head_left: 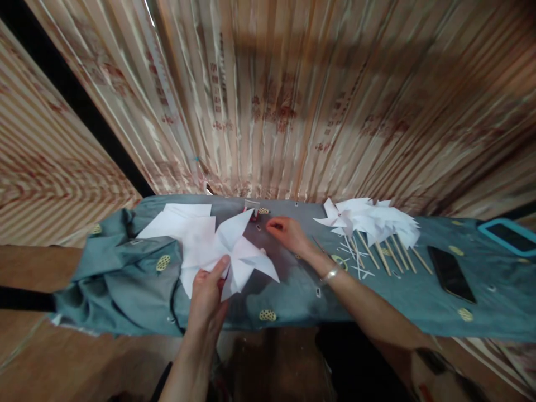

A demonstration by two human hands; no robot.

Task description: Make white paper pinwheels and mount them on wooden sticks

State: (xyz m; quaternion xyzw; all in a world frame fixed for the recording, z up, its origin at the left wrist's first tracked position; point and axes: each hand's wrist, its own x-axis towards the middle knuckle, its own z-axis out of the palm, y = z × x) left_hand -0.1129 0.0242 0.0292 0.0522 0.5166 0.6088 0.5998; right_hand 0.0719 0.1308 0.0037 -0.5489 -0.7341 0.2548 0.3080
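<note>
Pinwheel [239, 255]: white paper, just before twelve o'clock.
Left hand [207, 290]: our thumb and fingers grip it near centre; we should keep its folded tips pinned there.
Right hand [285, 231]: twelve o'clock, fingertips bunched; we cannot tell if they hold anything.
Stick-mounted pinwheels [368, 220]: one o'clock, farther.

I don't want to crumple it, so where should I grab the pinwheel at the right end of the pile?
Probably pinch its wooden stick near the bare end, coming from the near side. The stick points that way, while the paper blades crowd against the other pinwheels and might bend.
</note>
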